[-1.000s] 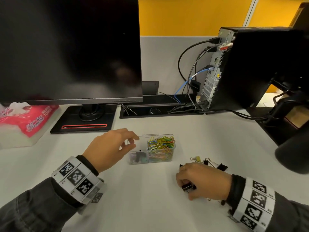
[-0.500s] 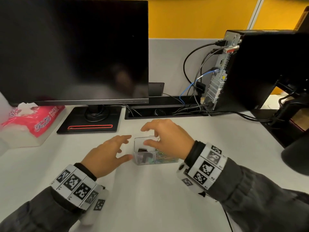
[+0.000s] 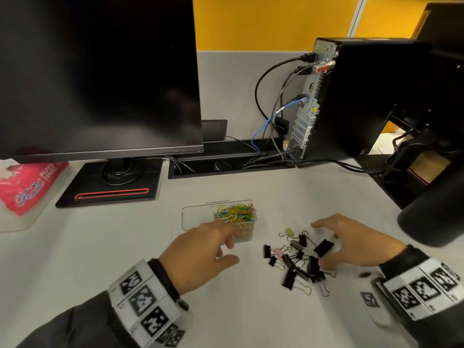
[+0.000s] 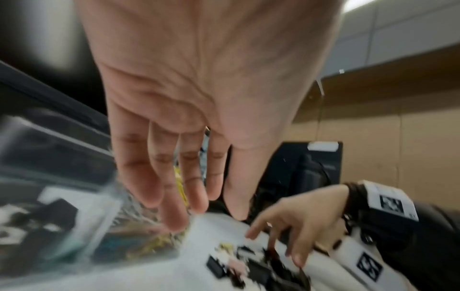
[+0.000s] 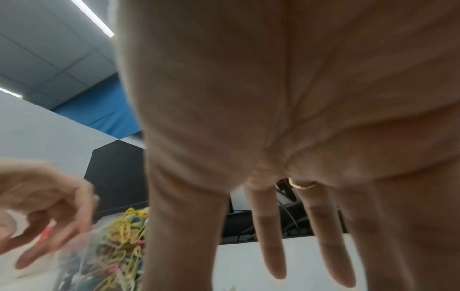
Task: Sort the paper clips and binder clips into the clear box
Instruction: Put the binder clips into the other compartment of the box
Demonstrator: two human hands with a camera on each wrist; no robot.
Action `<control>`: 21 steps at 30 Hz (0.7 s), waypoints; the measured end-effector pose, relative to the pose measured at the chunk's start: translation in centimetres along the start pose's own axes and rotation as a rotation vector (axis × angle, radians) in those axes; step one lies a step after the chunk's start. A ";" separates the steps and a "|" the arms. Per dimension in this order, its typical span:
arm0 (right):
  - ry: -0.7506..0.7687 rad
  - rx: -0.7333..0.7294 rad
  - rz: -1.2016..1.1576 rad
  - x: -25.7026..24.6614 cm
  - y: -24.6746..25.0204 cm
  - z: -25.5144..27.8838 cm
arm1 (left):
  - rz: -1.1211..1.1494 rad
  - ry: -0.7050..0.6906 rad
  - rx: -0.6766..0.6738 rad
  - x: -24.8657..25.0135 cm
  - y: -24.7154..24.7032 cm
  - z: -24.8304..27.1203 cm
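The right hand (image 3: 351, 243) is held spread and empty over the right edge of the binder clips (image 3: 300, 259), its fingers straight in the right wrist view, no clip yet pinched; the left hand (image 3: 203, 249) is held loosely open, nothing in it, just in front of the clear box (image 3: 195, 214), and whether its fingertips touch the wall cannot be told. The binder clips are scattered in a loose heap on the white desk (image 3: 100, 259), between the two hands and just right of the box; they are judged light, stiff and springy, with wire handles likely to snag one another, so a single clip is best pinched across its black body rather than by a loop. The paper clips (image 3: 237, 214) are heaped above the rim of the right compartment. The left compartment is largely hidden by the left hand in the head view, and only blurred dark shapes are made out there in the left wrist view, so its contents cannot be counted
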State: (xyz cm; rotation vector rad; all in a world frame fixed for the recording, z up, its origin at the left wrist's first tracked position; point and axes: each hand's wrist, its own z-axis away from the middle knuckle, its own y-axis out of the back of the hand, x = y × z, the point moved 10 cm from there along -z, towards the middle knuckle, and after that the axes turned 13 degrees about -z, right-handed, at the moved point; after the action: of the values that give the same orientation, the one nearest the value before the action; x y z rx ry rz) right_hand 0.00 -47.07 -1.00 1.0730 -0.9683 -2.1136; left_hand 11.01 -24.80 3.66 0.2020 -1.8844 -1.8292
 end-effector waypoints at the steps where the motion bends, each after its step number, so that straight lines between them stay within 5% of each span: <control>1: 0.014 -0.003 -0.014 0.0 -0.4 0.0 | -0.011 -0.026 -0.041 0.9 -0.8 -0.8; 6: 0.058 0.050 0.027 -0.7 -0.8 -0.8 | -0.223 -0.123 -0.073 5.7 -2.9 -4.5; 11: 0.064 0.062 0.025 -0.5 -0.9 -0.7 | -0.418 -0.052 -0.232 7.3 -5.8 -6.8; 16: 0.406 0.151 -0.048 -5.4 -0.5 -0.4 | -0.393 -0.013 -0.288 7.1 -7.3 -7.9; 21: 0.350 0.028 0.019 -6.1 -1.8 -1.9 | -0.297 -0.019 -0.303 6.6 -7.6 -8.4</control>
State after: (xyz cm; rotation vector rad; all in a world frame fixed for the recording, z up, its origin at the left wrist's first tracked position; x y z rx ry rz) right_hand 4.46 -42.19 -0.66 1.3839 -0.8341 -1.8180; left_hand 7.32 -35.84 -2.28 0.3753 -1.6285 -2.2944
